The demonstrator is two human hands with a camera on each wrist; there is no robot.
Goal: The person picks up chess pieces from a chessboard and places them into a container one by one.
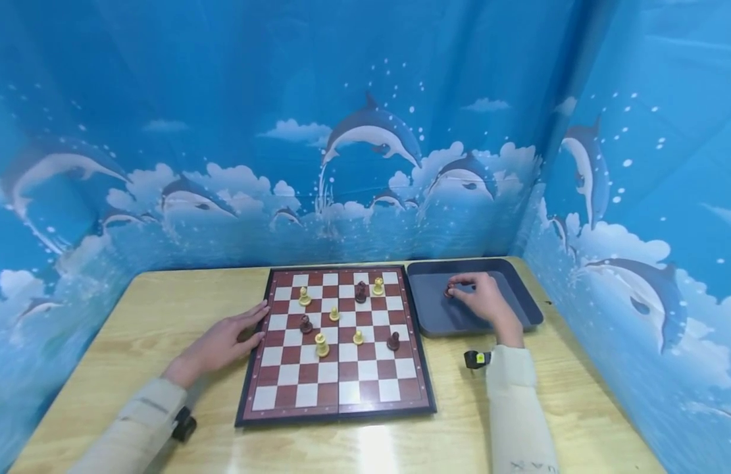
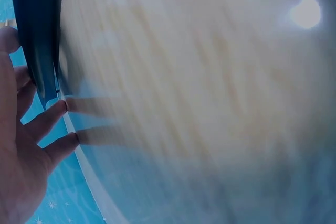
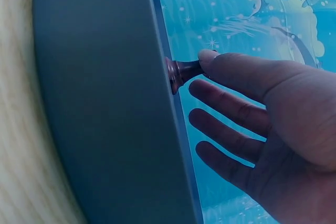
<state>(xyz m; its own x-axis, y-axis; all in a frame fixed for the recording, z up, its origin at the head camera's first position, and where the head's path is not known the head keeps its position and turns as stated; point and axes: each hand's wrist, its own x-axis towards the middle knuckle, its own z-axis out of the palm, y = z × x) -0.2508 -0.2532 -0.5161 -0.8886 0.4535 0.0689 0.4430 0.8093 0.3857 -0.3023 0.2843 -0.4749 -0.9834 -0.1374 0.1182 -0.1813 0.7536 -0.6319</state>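
Over the grey tray (image 1: 427,309), my right hand (image 1: 482,297) pinches a dark brown chess piece (image 3: 181,73) between thumb and fingertip. Its other fingers extend loosely in the right wrist view. The piece's base shows at the tray's rim there; whether it touches the tray floor cannot be told. My left hand (image 1: 226,341) lies by the left edge of the chessboard (image 1: 338,419), its fingers extended and touching that edge. On the board stand several cream pieces, among them a tall one (image 1: 322,345), and dark pieces, including a knight-like one (image 1: 361,291).
The tray adjoins the board's right side on a light wooden table (image 1: 134,316). A blue dolphin-print curtain (image 1: 365,197) rises behind the table and along the right. Small black devices sit at both wrists, one by the right cuff (image 1: 476,359).
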